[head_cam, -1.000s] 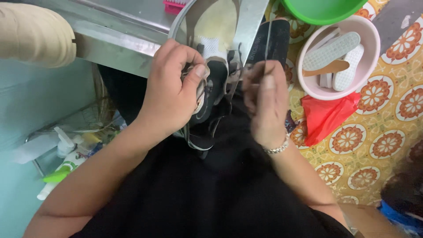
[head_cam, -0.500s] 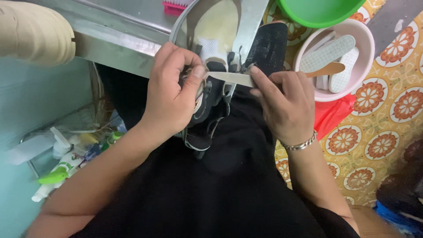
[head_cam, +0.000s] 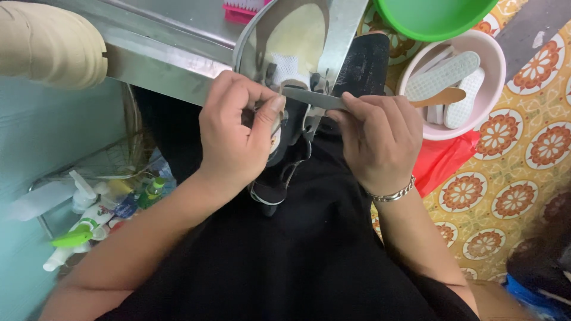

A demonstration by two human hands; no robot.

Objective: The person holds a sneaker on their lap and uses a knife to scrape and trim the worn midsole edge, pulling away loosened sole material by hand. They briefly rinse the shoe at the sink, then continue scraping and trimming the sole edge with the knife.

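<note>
Left hand (head_cam: 238,139) covers shoe (head_cam: 285,172); right hand (head_cam: 375,139) pinches flat strip (head_cam: 312,98).

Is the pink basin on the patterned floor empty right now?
No. The pink basin holds white shoe insoles and a wooden-handled tool, resting on the patterned floor beside the right hand.

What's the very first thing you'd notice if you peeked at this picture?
Right in the middle, the left hand grips a dark shoe on the lap, while the right hand holds a flat grey strip across it. At the upper right, a pink basin holds white insoles on an orange-flowered floor, with a bright green bowl above it. Spray bottles cluster at the lower left.
</note>
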